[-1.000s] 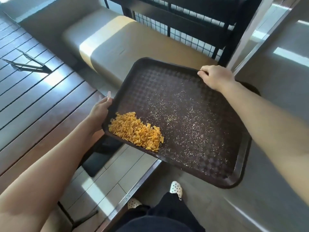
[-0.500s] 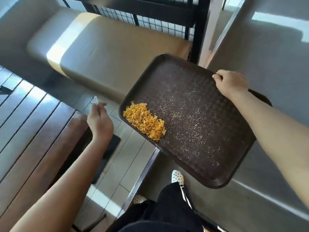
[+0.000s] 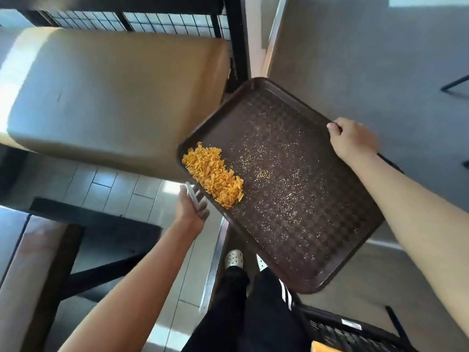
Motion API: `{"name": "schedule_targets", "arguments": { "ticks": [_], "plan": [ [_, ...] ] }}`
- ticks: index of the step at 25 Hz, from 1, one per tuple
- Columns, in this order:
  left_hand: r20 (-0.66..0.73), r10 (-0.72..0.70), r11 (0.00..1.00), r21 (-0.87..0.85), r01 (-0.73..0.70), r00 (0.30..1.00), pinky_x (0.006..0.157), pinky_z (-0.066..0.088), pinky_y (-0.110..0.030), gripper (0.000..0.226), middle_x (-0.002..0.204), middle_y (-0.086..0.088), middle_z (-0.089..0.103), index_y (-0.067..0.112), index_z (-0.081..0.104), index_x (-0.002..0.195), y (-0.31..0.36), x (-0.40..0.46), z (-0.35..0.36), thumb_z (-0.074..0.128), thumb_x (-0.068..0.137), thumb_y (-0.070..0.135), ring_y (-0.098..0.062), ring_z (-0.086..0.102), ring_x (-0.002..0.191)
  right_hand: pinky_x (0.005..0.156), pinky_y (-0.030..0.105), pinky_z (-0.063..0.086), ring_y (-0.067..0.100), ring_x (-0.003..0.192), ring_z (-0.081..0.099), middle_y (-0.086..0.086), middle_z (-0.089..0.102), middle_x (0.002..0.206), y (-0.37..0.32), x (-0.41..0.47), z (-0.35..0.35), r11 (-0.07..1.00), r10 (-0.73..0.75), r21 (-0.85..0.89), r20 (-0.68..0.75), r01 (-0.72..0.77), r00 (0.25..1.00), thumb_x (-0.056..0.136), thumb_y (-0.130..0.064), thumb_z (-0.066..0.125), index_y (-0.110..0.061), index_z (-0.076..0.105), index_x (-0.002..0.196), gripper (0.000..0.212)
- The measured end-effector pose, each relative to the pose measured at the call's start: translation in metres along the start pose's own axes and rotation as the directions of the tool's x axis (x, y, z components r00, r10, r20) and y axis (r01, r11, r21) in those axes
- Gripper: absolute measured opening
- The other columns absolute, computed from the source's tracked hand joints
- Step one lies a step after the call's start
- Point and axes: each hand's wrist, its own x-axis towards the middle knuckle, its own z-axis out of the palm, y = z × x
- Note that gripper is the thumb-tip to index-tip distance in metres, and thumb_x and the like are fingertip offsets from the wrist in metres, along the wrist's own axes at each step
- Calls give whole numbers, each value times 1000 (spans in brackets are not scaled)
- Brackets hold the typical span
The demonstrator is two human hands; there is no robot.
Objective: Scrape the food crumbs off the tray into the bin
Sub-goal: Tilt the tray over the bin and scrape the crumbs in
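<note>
Since the earlier frames, the left hand (image 3: 191,209) has come off the tray (image 3: 291,224) rim and now sits just below the tray's lower-left edge, while the view has swung away from the slatted table toward the right. Right hand (image 3: 351,139): clenched over the far right rim of the tray, fingers curled over the edge, carrying the tray alone. Left hand: fingers closed around a small pale scraper (image 3: 192,196), which projects upward from the grip toward the tray edge; whether the scraper touches the rim cannot be told. Tray: dark brown, rectangular, textured surface, held in the air and tilted, with its left corner lowest. Orange crumbs (image 3: 214,177): collected in one elongated pile against the lower-left rim, just beside the left hand. Fine pale specks (image 3: 276,174) are scattered over the centre of the tray surface. Beneath the tray: a tiled floor (image 3: 121,189), a metal floor strip (image 3: 214,265), dark trousers (image 3: 256,308) and a white spotted shoe (image 3: 234,257). A tan padded bench (image 3: 114,97) lies to the upper left, well apart from the tray. A black crate-like container (image 3: 355,334) with an orange item inside occupies the lower right corner, near the tray's lowest near corner; whether it is the bin cannot be told.
</note>
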Motion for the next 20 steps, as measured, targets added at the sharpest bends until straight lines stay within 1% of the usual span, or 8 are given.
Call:
{"name": "schedule_targets", "arguments": {
  "ticks": [3,5,7,10,15,17,18,20],
  "plan": [
    [70,15,990,140,-24,997,39,26,-16,64,58,7,49,5,56,116,-14,40,22,20,96,54,-4,37,44,83,38,42,38,104,57,18,64,109,26,2,40,996,88,-3,-20,-89,996,99,-36,35,-16,62,106,34],
    [56,24,981,190,-34,998,60,41,-22,59,75,6,56,7,48,130,-26,57,38,19,99,48,-9,49,64,82,38,42,39,104,57,19,63,110,45,2,67,989,150,-16,-15,-150,989,99,-36,35,-15,62,107,35],
    [63,6,988,153,-16,998,88,46,-34,51,105,-2,62,9,48,129,-36,82,57,22,101,42,-19,59,96,79,37,40,40,104,56,21,62,110,63,7,97,975,219,-18,2,-219,976,100,-36,33,-14,60,103,35],
    [19,-16,988,154,13,1000,100,45,-42,47,129,-9,57,11,50,127,-48,126,80,28,99,43,-27,55,117,81,39,41,41,106,54,23,60,113,86,11,136,945,327,-8,53,-327,943,99,-36,33,-10,57,99,35],
    [11,-59,949,311,53,998,101,42,-41,43,126,-7,60,15,55,114,-80,182,101,30,98,46,-26,57,115,82,40,42,42,105,53,27,59,111,124,15,180,906,410,62,115,-418,905,97,-37,34,-8,54,90,36],
    [9,-71,939,338,64,997,97,45,-39,45,120,-6,63,12,56,117,-95,196,107,30,99,44,-24,58,113,83,41,42,40,107,54,23,59,114,137,14,197,895,437,42,124,-444,891,97,-45,31,-11,54,98,42],
    [10,-72,934,350,64,997,84,52,-34,46,109,-6,66,10,56,117,-103,204,109,32,99,43,-22,62,104,85,41,42,39,109,54,21,59,117,144,13,205,891,449,21,122,-454,885,97,-48,29,-12,55,107,45],
    [0,-84,917,391,78,996,53,40,-24,49,81,-6,64,5,56,121,-115,219,112,36,98,43,-11,57,68,85,41,42,39,109,55,21,60,117,157,12,215,878,477,-14,108,-479,872,98,-48,29,-13,55,114,46]
  ]
}}
